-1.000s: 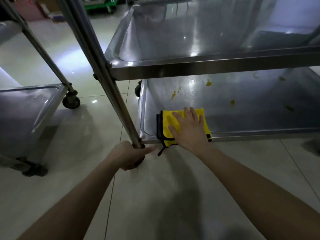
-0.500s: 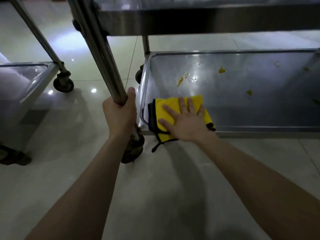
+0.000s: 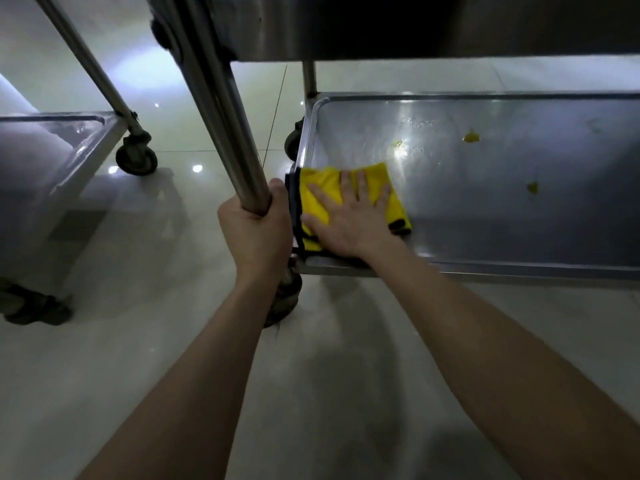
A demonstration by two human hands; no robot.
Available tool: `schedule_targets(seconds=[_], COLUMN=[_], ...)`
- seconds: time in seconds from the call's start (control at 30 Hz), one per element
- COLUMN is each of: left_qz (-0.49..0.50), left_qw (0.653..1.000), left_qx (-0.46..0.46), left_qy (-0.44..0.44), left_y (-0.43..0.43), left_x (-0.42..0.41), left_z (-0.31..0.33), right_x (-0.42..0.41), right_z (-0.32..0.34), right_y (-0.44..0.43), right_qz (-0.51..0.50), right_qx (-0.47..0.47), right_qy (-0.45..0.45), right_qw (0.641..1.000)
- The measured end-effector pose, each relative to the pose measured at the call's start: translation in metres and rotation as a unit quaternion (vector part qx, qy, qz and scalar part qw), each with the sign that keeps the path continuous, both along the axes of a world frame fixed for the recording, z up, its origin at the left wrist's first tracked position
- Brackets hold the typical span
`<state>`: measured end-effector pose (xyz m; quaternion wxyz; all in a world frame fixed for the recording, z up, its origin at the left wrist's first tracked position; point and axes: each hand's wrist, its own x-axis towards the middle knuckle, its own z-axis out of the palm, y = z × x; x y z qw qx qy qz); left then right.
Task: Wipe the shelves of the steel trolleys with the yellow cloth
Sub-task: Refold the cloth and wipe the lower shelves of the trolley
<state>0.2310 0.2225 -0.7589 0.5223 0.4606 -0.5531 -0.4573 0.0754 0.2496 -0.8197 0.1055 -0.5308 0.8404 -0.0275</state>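
Pale glossy floor tiles (image 3: 166, 358) fill the head view, with a second steel trolley (image 3: 52, 150) on its caster (image 3: 136, 157) standing at nine o'clock. The nearer trolley takes up the twelve-to-three o'clock part of the frame: its upper shelf (image 3: 415, 26) shows only as a dark edge along the top, and its bottom shelf (image 3: 502, 216) lies open below. The left hand (image 3: 256, 233) grips the trolley's upright post (image 3: 221, 116) at centre, fingers wrapped round it. The right hand (image 3: 349, 220) lies flat on the yellow cloth (image 3: 318, 183), fingers (image 3: 362, 183) straight and spread, pressing it onto the shelf's near-left corner. Yellow spots remain on the steel: a small one (image 3: 398, 143) just beyond the cloth at twelve o'clock of it, a larger one (image 3: 471, 137) at about one o'clock, another (image 3: 532, 187) at three. The step in hand looks like the wipe of this bottom shelf, barely begun. The next move probably calls for steady downward pressure and a sweep away and rightward across those spots, while the left hand braces the trolley against rolling.
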Motion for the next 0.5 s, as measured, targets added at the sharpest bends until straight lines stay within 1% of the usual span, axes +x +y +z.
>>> schedule_targets(seconds=[0.07, 0.13, 0.23, 0.3, 0.4, 0.47, 0.5], left_qz=[-0.008, -0.016, -0.031, -0.030, -0.025, -0.021, -0.020], left_qw=[1.000, 1.000, 0.999, 0.999, 1.000, 1.000, 1.000], left_qx=[0.002, 0.006, 0.014, 0.018, 0.008, 0.004, 0.005], left_qy=[-0.005, -0.005, -0.006, -0.005, -0.009, -0.013, -0.014], left_y=[0.001, 0.000, -0.001, 0.001, 0.005, 0.008, 0.009], left_x=[0.000, 0.003, 0.005, 0.006, 0.004, 0.001, 0.001], left_z=[0.002, 0.003, 0.002, 0.000, -0.002, -0.002, -0.002], right_x=[0.018, 0.016, -0.027, -0.068, -0.120, -0.129, -0.124], right_z=[-0.006, -0.009, -0.007, -0.006, -0.004, 0.000, 0.003], right_y=[0.042, 0.074, 0.102, 0.109, 0.082, 0.039, 0.016], right_qz=[0.007, 0.000, -0.037, -0.087, -0.167, -0.186, -0.178], right_qx=[-0.033, -0.042, -0.017, 0.005, 0.037, 0.048, 0.054], right_qy=[0.009, -0.008, -0.023, -0.023, -0.025, -0.026, -0.026], right_qw=[0.999, 0.999, 0.999, 0.996, 0.985, 0.981, 0.982])
